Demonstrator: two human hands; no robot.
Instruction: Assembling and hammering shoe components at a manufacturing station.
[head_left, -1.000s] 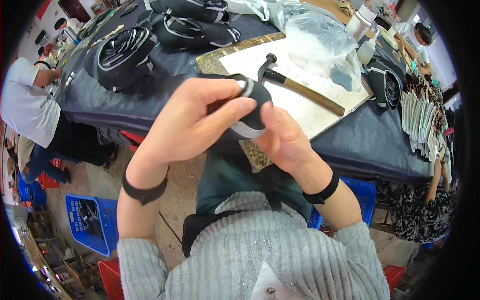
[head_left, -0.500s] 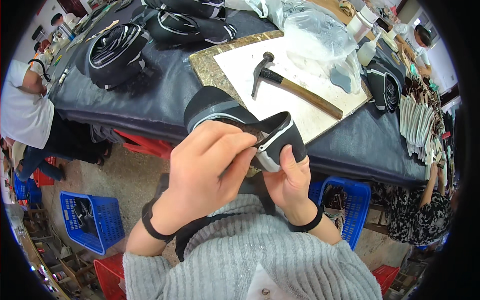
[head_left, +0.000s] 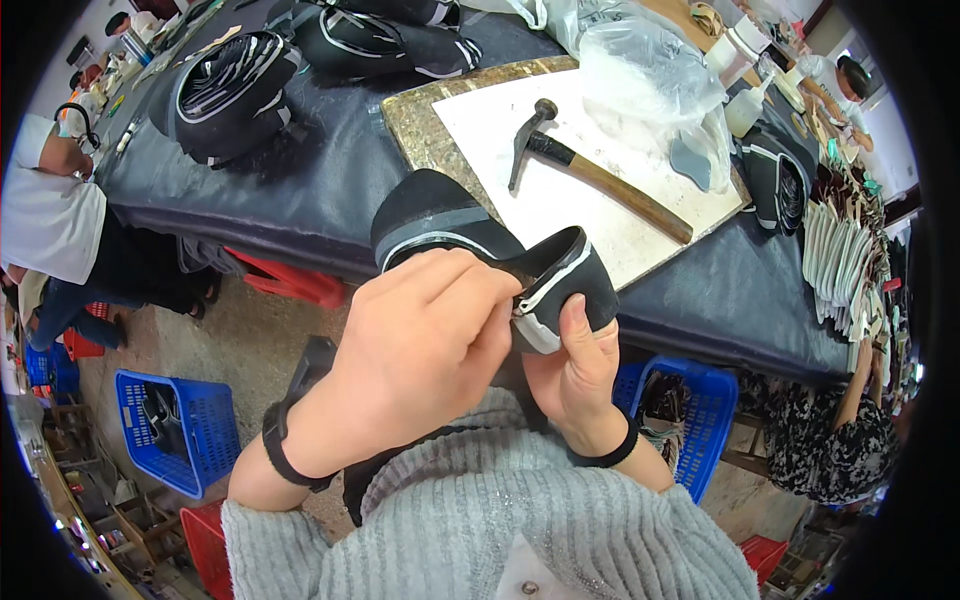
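A black shoe upper (head_left: 440, 213) with grey-white strips along its edges is between my hands, in front of the table's near edge. My right hand (head_left: 572, 365) grips its right end, thumb pressed on the outer face and the other fingers behind it. My left hand (head_left: 425, 335) is closed in a pinch at the white-edged rim near the middle of the upper. Its fingertips are partly hidden, and I cannot tell whether they hold anything besides the rim. Beyond the upper, a hammer (head_left: 610, 190) with a wooden handle lies on a white sheet (head_left: 480, 130).
Bundled black uppers (head_left: 225, 100) lie on the dark-covered table (head_left: 290, 200). A clear plastic bag (head_left: 640, 70) and a white bottle (head_left: 745, 108) stand behind the hammer. Blue baskets (head_left: 205, 420) are on the floor. Other people (head_left: 60, 200) work at both sides.
My left hand has turned slightly, its fingertips tucked closer to the rim. The right hand keeps its hold on the upper. The whole view has shifted a little.
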